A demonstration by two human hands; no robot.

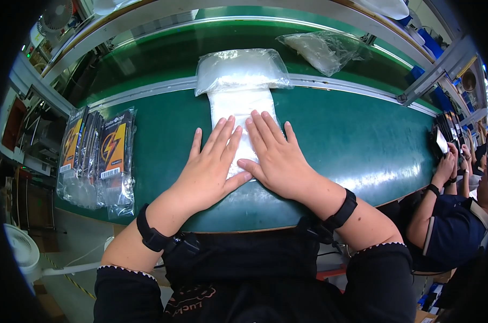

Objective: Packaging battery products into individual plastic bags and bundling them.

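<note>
Both hands lie flat, palms down, on a stack of clear plastic bags (241, 105) in the middle of the green table. My left hand (210, 167) covers the stack's left side, fingers stretched and a little spread. On its right side rests my right hand (279, 159), fingers also straight, its thumb tip close to the left thumb. Neither hand grips anything. Beyond the fingertips, a puffy clear plastic bundle (243, 70) sits over the far end of the stack, across the metal rail. How many bags lie under my palms is hidden.
Black-and-orange boxed packages in clear bags (115, 145) stand at the table's left. A crumpled clear bag (324, 51) lies beyond the rail (351, 89). At the far right a co-worker (448, 220) holds a small item near more dark packages. A white fan (21, 245) is at lower left.
</note>
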